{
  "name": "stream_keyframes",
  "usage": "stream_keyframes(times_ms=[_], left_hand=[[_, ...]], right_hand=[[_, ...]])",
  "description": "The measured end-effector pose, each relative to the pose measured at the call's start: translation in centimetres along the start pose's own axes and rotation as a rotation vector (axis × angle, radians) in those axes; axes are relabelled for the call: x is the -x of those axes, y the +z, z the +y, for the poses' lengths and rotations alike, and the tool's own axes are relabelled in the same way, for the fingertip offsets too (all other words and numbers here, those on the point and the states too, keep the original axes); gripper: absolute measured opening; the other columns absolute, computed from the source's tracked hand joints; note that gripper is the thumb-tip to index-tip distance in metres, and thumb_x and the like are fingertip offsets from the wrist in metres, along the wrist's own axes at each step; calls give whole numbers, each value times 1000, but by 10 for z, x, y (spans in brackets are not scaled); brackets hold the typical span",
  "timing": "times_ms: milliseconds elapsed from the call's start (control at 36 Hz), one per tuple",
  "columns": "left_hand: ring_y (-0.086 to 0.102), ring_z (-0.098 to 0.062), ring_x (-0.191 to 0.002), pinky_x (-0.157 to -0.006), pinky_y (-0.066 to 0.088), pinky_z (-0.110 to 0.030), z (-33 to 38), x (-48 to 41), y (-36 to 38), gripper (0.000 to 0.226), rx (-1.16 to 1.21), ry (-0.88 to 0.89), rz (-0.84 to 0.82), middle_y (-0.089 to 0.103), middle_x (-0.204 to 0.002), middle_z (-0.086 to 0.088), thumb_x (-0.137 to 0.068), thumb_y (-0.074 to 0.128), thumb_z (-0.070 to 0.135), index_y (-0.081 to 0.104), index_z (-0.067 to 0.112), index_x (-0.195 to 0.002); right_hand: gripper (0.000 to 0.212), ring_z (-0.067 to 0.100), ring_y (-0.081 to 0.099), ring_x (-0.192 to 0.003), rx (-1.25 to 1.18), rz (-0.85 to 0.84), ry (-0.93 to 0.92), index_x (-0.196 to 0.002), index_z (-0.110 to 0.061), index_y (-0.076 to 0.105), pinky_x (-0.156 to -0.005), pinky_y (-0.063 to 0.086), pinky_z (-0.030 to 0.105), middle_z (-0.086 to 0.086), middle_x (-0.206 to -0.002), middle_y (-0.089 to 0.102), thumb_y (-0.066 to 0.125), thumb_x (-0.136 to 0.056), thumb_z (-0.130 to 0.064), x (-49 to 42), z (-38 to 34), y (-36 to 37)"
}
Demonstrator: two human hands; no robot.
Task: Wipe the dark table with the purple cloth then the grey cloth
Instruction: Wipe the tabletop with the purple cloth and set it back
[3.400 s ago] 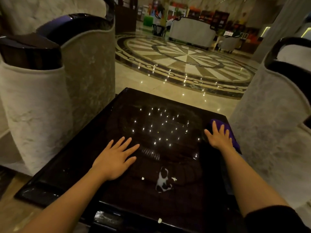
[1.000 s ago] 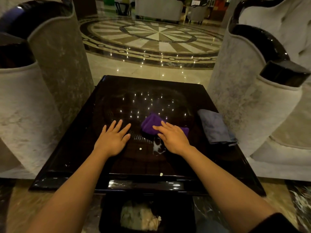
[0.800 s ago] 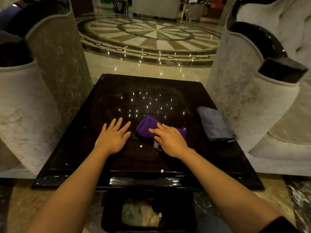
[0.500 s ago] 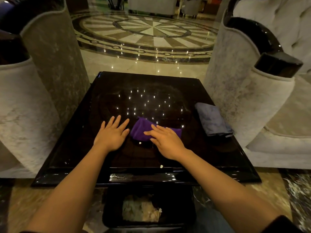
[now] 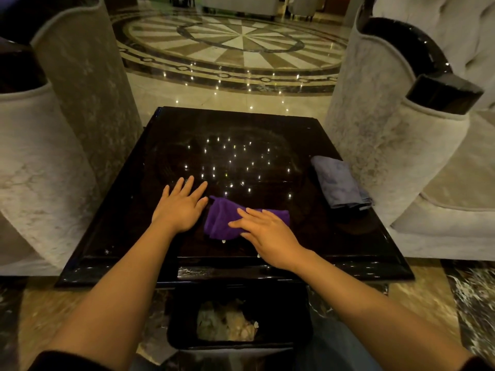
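Dark table (image 5: pixel 267 135): glossy, centre of frame. Grey cloth (image 5: pixel 338 182): folded, at its right edge. Purple cloth (image 5: pixel 222 219): bunched, centre, under right hand (image 5: pixel 267 235), pressed flat, fingers spread. Left hand (image 5: pixel 180 207): flat on tabletop, just left of the purple cloth.

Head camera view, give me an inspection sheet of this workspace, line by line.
Surface: glossy dark square table, ceiling lights reflected, a few white specks near the front edge.
Job's things: crumpled purple cloth at front centre; folded grey cloth on the right edge.
Clutter: black bin with crumpled paper below the front.
Hands: left hand flat on the table; right hand pressing the purple cloth, fingers spread.
Cables: nothing seen.
Surroundings: pale upholstered armchairs either side, patterned marble floor beyond.
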State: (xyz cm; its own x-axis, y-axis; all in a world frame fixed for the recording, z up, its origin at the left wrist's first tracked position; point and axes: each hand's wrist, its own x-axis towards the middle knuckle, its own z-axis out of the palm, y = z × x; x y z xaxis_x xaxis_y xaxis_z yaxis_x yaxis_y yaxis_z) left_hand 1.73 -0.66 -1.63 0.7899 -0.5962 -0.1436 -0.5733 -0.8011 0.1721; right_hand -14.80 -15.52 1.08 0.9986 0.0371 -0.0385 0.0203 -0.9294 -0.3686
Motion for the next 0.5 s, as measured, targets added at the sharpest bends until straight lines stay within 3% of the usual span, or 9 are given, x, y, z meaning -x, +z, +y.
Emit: stream_keyframes(times_ms=[333,500], left_hand=[[-8,-23,-144,-116,-4,-44,2,2,-3,51,16,-2,-1,-3,-158,-5,-97,15,43,3,30,-145],[-8,-23,-144,-116,-3,-44,2,3,-3,51,19,0,1,-3,-158,-5,-97,16,42,3,30,-146]], right_hand=[[35,14,22,-141,-36,96,-52,-129,-26,49,-114,6,26,-1,-149,34,42,-95,-23,41,-15,12],[33,12,22,-141,-61,112,-87,-126,-24,52,-108,-4,19,-1,-148,37,43,-95,-22,60,-20,14]])
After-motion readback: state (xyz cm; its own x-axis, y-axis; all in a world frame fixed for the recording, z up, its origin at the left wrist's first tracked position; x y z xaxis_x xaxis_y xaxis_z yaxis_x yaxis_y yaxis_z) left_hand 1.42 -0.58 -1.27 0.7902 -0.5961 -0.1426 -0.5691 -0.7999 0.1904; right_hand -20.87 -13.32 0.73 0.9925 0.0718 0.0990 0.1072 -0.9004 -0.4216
